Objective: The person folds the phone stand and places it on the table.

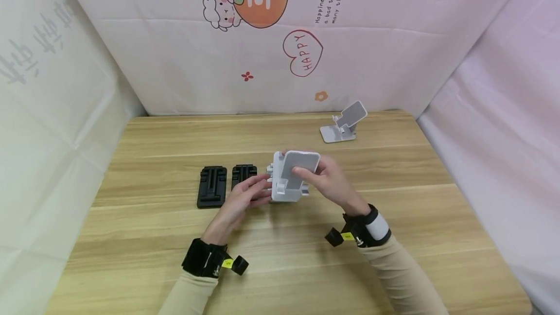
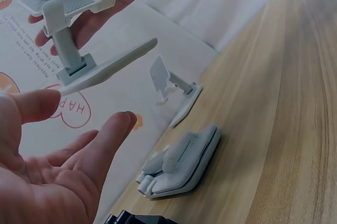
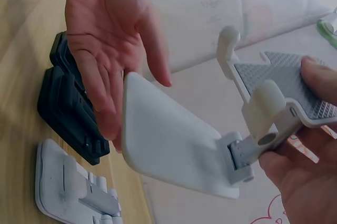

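Observation:
My right hand (image 1: pixel 334 183) grips an unfolded white phone stand (image 1: pixel 288 188) above the table, thumb on its grey padded plate (image 3: pixel 279 79). In the left wrist view the stand's post and flat base (image 2: pixel 110 71) tilt in the air. My left hand (image 1: pixel 236 204) is beside the base, palm turned up, fingers extended and loosely bent; the thumb tip and fingers lie right at the base's edge. Below the held stand, a folded white phone stand (image 2: pixel 181 163) lies on the table, mostly hidden in the head view.
Two folded black phone stands (image 1: pixel 212 187) lie to the left, one partly behind my left hand. Another white phone stand (image 1: pixel 343 123) stands unfolded at the back right of the wooden table (image 1: pixel 144 252). White printed cloth (image 1: pixel 175 62) hangs behind and along both sides.

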Demonstrator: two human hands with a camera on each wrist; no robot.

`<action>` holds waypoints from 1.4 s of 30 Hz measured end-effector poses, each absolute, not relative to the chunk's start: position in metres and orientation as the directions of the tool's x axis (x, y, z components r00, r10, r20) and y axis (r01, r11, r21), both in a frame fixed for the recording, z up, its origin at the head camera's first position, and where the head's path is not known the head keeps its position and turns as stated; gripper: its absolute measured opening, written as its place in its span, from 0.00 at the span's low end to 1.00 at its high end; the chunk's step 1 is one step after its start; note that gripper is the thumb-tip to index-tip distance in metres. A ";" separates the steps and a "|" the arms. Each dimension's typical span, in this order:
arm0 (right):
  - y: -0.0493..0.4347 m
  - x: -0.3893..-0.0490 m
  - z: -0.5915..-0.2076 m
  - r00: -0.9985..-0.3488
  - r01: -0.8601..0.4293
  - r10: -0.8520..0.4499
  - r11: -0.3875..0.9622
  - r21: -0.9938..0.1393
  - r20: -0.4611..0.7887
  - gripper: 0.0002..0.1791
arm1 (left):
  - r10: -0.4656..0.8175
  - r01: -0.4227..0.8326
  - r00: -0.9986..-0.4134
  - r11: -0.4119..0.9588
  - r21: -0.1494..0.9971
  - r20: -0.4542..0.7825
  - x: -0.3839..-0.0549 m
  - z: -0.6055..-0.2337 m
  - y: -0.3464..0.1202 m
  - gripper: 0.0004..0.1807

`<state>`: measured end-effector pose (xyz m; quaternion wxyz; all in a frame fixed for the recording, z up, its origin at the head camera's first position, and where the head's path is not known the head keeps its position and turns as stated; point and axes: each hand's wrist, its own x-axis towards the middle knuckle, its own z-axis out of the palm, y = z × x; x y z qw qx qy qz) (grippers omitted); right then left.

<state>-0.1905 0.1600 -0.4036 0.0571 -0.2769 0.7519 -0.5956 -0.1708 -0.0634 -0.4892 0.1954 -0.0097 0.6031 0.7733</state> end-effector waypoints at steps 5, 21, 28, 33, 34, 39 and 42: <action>0.151 -0.180 -0.391 -0.774 -0.389 -0.584 0.132 -0.912 0.245 0.20 | 0.299 -0.306 -0.924 -0.209 0.929 -0.237 -0.170 -0.488 -0.062 0.29; 0.138 -0.172 -0.392 -0.726 -0.439 -0.639 0.145 -0.887 0.255 0.19 | 0.373 -0.252 -0.915 -0.232 0.940 -0.153 -0.167 -0.490 -0.067 0.29; 0.138 -0.172 -0.397 -0.741 -0.432 -0.623 0.157 -0.888 0.250 0.20 | 0.377 -0.223 -0.917 -0.215 0.951 -0.129 -0.167 -0.491 -0.067 0.27; 0.142 -0.179 -0.416 -0.778 -0.387 -0.585 0.161 -0.908 0.228 0.20 | 0.368 -0.209 -0.922 -0.197 0.958 -0.125 -0.166 -0.490 -0.067 0.25; 0.143 -0.180 -0.419 -0.787 -0.378 -0.576 0.164 -0.911 0.223 0.20 | 0.365 -0.208 -0.922 -0.192 0.959 -0.127 -0.166 -0.490 -0.068 0.25; 0.143 -0.181 -0.423 -0.814 -0.350 -0.546 0.187 -0.918 0.199 0.19 | 0.362 -0.206 -0.923 -0.184 0.961 -0.128 -0.166 -0.490 -0.068 0.25; 0.141 -0.181 -0.424 -0.825 -0.331 -0.535 0.196 -0.923 0.182 0.19 | 0.363 -0.206 -0.923 -0.187 0.961 -0.128 -0.167 -0.492 -0.068 0.25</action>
